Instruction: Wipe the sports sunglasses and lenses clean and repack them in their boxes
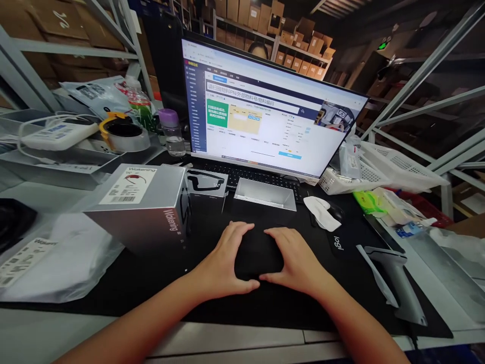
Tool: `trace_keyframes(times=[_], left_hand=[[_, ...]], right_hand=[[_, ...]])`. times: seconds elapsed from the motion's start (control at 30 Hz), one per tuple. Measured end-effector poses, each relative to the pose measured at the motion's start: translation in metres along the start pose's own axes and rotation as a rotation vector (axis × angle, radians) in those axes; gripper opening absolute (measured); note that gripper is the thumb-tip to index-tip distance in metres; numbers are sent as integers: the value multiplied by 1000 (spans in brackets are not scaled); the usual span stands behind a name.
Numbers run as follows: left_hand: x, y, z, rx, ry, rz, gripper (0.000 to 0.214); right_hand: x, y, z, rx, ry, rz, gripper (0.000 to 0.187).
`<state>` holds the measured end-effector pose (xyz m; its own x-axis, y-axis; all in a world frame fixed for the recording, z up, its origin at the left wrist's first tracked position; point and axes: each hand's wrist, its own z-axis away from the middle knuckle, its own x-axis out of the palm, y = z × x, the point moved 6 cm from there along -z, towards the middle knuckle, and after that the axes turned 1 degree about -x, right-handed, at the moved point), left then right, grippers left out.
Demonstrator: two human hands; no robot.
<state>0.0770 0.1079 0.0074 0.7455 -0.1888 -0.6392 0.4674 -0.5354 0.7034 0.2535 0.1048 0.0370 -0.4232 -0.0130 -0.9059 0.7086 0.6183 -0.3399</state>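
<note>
Both my hands cup a soft-looking black object [258, 257] on the black desk mat [212, 283], and it is hard to tell apart from the mat. My left hand [227, 258] wraps its left side, with the thumb running under its front edge. My right hand [291, 258] holds its right side the same way. Just beyond my fingers lies an open silver box tray [265, 194]. A white cloth [321, 212] lies to the right, and a silver "Wakening" box [140, 210] stands tilted to the left.
A monitor [269, 106] and keyboard [246, 176] stand ahead. A barcode scanner [394, 283] lies at the right, beside a white basket [379, 169]. A white plastic bag [56, 263] lies at the left. Cardboard boxes fill the shelves behind, and a person's head [258, 49] shows beyond the monitor.
</note>
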Motion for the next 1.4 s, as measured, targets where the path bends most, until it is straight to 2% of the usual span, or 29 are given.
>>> trace_keyframes(times=[0.07,0.13,0.2,0.3,0.4,0.5,0.63,0.73,0.8,0.97,1.1,1.2,1.33,1.4], left_hand=[[-6,-6,0,-32,-30,53,131],[-14,-17,-1,-99,8,93,138],[-15,-33,-2,-227,43,206,119],[0,-48,-2,-392,-58,416,77],[14,-46,-1,-455,-192,496,44],[18,-42,3,-521,-250,552,34],[11,-43,2,-516,-163,562,40],[8,-46,0,-493,-83,580,28],[10,-48,0,-509,-66,626,24],[17,-56,3,-614,3,684,31],[18,-62,2,-619,88,646,18],[20,-61,1,-619,47,628,14],[19,-54,0,-594,-14,619,28],[17,-52,0,-569,-33,578,27]], right_hand=[[-7,11,4,38,-14,-36,85],[-18,25,11,70,-15,-74,85],[-29,37,17,77,-9,-92,84],[-37,46,22,55,2,-106,86],[-33,49,21,53,-4,-139,85],[-26,51,20,55,-4,-184,83],[-26,52,21,63,5,-203,82],[-26,52,22,76,-33,-181,81],[-25,51,22,80,-57,-170,80],[-19,47,19,100,-82,-167,80],[-11,40,14,119,-132,-158,81],[-9,37,12,126,-145,-152,83],[-7,40,12,146,-141,-145,84],[-7,41,12,152,-144,-143,85]])
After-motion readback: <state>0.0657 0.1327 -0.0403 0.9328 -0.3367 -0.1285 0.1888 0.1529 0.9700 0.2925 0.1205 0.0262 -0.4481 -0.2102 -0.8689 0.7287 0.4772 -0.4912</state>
